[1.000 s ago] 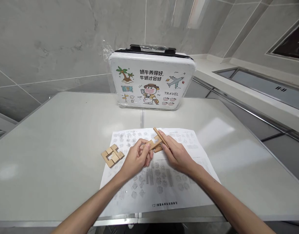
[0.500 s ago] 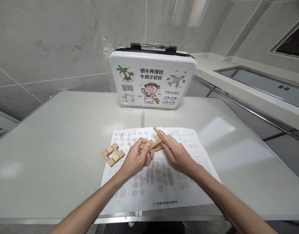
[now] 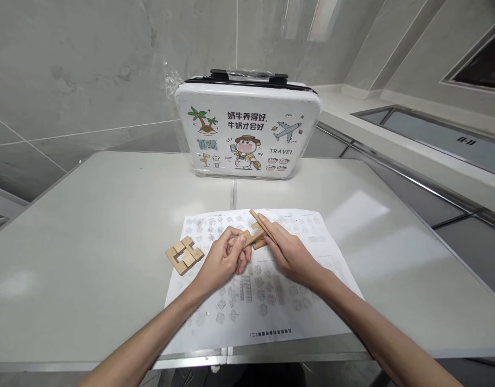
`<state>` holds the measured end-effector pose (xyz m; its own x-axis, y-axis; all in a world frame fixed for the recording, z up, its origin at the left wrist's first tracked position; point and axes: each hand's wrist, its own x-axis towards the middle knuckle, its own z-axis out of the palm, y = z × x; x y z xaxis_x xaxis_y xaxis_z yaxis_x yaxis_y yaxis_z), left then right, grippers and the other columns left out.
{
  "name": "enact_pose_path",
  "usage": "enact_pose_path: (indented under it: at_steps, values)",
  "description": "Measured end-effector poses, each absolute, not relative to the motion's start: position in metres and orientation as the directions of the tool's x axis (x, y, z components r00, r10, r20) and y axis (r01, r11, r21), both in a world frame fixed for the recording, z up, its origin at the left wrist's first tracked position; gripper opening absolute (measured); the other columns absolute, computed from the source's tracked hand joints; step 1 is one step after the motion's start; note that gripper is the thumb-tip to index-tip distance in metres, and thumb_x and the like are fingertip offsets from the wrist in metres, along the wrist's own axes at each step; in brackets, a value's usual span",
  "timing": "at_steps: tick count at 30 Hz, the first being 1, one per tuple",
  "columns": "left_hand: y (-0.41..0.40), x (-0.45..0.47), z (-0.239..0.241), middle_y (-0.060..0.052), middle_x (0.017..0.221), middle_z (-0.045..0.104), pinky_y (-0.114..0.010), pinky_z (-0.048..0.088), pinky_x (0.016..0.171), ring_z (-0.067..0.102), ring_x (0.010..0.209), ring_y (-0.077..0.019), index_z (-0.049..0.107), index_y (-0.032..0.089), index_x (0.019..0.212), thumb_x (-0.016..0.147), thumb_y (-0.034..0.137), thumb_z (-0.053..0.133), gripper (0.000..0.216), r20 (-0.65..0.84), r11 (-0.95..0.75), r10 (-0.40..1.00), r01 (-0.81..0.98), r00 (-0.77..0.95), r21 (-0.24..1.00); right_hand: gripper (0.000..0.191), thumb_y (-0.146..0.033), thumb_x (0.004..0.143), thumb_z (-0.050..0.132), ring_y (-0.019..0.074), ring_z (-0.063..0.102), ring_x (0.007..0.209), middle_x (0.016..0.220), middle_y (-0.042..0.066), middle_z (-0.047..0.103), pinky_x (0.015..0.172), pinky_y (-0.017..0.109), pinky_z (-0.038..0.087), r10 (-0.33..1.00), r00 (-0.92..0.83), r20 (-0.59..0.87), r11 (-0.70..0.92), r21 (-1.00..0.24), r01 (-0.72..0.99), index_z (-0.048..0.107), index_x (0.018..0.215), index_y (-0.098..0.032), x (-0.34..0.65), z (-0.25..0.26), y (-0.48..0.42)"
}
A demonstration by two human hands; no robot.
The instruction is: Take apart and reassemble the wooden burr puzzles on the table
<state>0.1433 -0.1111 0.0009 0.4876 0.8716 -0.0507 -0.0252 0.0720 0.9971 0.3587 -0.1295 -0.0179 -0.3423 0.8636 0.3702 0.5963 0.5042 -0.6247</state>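
Above the middle of a printed sheet [image 3: 271, 322], my left hand [image 3: 225, 255] pinches a notched wooden puzzle piece [image 3: 251, 236] between thumb and fingers. My right hand [image 3: 291, 250] is closed on a long flat wooden piece [image 3: 257, 217] that slants across the far end of the notched one. The pieces touch; whether they interlock I cannot tell. Part of another wooden piece [image 3: 260, 244] shows beneath, partly hidden by my right hand. Left of my hands, a joined wooden assembly [image 3: 185, 255] with a square gap lies partly on the sheet's left edge.
A white suitcase [image 3: 247, 129] with cartoon prints, wrapped in clear plastic, stands upright at the back of the pale folding table [image 3: 90, 231]. Grey wall panels [image 3: 90, 64] rise behind it. A counter [image 3: 392, 115] with a recessed panel is at the right.
The whole view has shifted slightly, moving everything a little to the left. Both hands keep the same hold on the wooden pieces, with hardly any movement between them.
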Motion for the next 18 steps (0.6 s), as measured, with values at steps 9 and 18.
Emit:
enact_pose_path:
  at_steps: [9, 18]
  values:
    - [-0.111, 0.15, -0.001, 0.002, 0.075, 0.069, -0.025, 0.048, 0.051, 0.059, 0.047, -0.0108, 0.05, 0.022, 0.106, 0.108, 0.054, 0.053, 0.032, -0.046, 0.071, 0.875, -0.033, 0.483, 0.997, 0.065, -0.019, 0.109, 0.03, 0.0219, 0.067, 0.076, 0.116, 0.011, 0.075, 0.06, 0.03, 0.059, 0.83, -0.434, 0.351, 0.558, -0.539, 0.631, 0.018, 0.172, -0.032, 0.339, -0.017, -0.134]
    - [-0.115, 0.151, 0.003, 0.001, 0.076, 0.07, -0.026, 0.05, 0.054, 0.062, 0.053, -0.0121, 0.05, 0.022, 0.108, 0.109, 0.052, 0.051, 0.031, -0.011, 0.053, 0.883, -0.075, 0.469, 0.996, 0.056, -0.023, 0.109, 0.043, 0.0232, 0.074, 0.082, 0.118, 0.013, 0.076, 0.063, 0.032, 0.062, 0.807, -0.332, 0.489, 0.573, -0.509, 0.642, 0.038, 0.164, -0.027, 0.344, -0.021, -0.136]
